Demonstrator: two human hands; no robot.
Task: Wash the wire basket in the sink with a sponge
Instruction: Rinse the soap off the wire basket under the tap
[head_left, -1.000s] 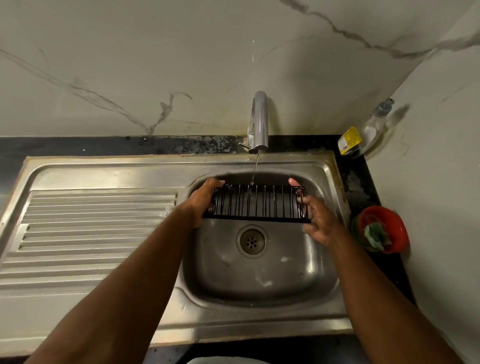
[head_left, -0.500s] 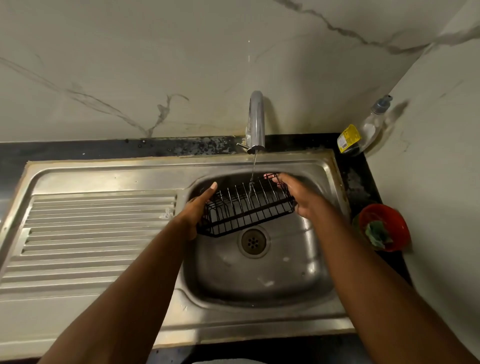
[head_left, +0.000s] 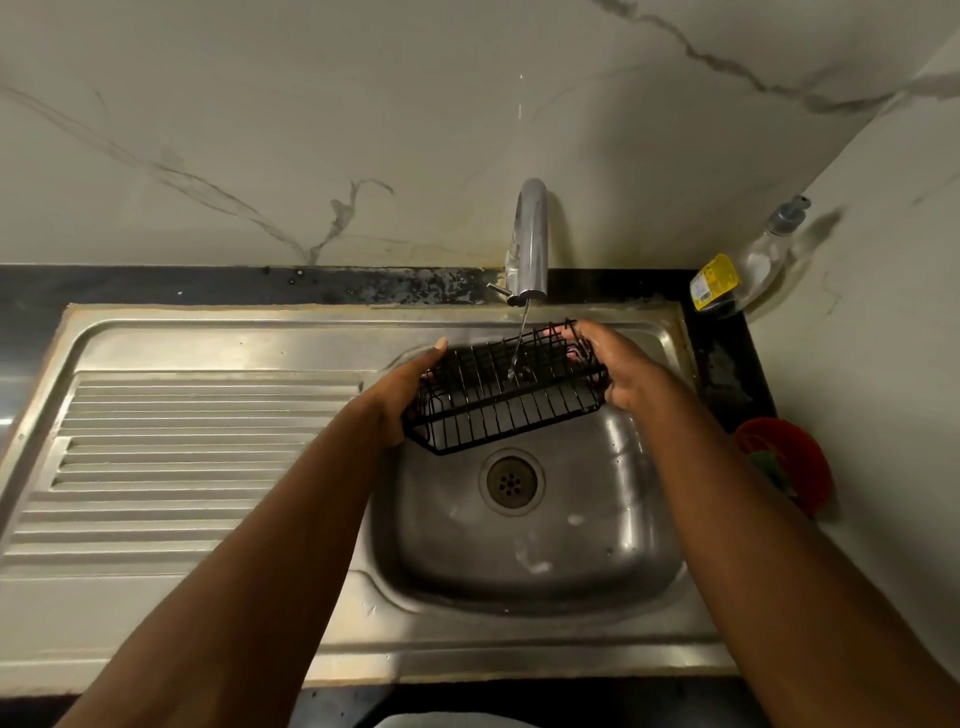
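Observation:
A black wire basket (head_left: 506, 389) hangs tilted above the steel sink (head_left: 540, 561), its left end lower. My left hand (head_left: 402, 397) grips its left end and my right hand (head_left: 621, 366) grips its right end. A thin stream of water from the chrome tap (head_left: 530, 241) runs onto the middle of the basket. A green sponge (head_left: 774, 465) lies in a red bowl (head_left: 802, 462) on the counter to the right, partly hidden by my right forearm.
The ribbed draining board (head_left: 197, 462) fills the left side. The drain (head_left: 511, 480) sits below the basket. A clear soap bottle with a yellow label (head_left: 740, 275) stands in the back right corner. Marble walls close in behind and on the right.
The basket has turned from level and face-on to tilted, left end down. My right hand has moved up and back toward the tap. Water keeps running.

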